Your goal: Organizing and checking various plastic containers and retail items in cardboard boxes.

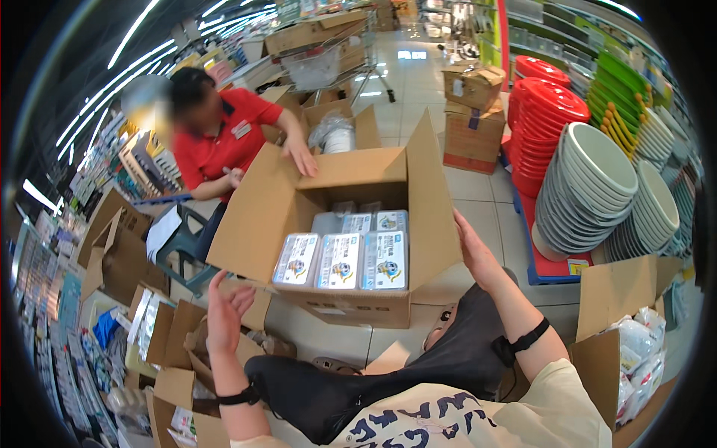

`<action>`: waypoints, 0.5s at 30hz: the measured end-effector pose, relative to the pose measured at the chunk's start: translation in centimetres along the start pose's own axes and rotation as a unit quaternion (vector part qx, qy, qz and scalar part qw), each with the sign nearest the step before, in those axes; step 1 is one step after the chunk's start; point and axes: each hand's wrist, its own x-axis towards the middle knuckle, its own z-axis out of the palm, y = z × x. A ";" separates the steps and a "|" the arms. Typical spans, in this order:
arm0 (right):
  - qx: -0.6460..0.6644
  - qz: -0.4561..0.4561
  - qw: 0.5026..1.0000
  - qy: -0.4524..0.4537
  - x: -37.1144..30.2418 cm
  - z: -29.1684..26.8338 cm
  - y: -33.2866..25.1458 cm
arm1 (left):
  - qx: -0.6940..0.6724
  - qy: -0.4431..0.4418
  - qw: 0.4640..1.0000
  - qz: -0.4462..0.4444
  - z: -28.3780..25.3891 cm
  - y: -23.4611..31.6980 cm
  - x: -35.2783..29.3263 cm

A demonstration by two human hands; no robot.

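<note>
A large open cardboard box [351, 302] stands in front of me, its flaps folded outward. Inside are several clear plastic containers [341, 261] with white printed labels. My left hand [226, 310] is at the near corner of the box's left flap [258, 216], fingers spread; whether it touches the cardboard I cannot tell. Stretched out flat, my right hand [476, 248] lies along the outer side of the right flap [433, 216]. A co-worker in a red shirt [228, 127] sits on the far left, one hand resting at the box's far left flap edge.
Stacked red tubs [541, 127] and grey basins [586, 194] stand on a blue-edged platform at the right. Open cartons lie at the lower left, and another carton [597, 299] with white bags sits at the lower right. Behind the box are more cartons and a shopping cart [328, 63].
</note>
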 end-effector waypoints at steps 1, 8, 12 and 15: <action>-0.015 -0.018 0.999 -0.045 0.4 0.7 0.0 | 0.033 0.007 0.999 0.002 1.7 -0.2 1.2; -0.029 -0.116 0.992 -0.045 1.7 6.1 0.6 | 0.597 -0.021 0.772 0.216 8.2 -9.5 7.0; -0.308 -0.110 0.942 -0.078 0.7 8.3 1.2 | 0.673 -0.045 0.728 0.123 8.5 -13.3 7.6; -0.466 -0.012 0.880 -0.089 0.7 9.5 2.9 | 0.577 -0.003 0.794 0.192 9.5 -13.4 6.0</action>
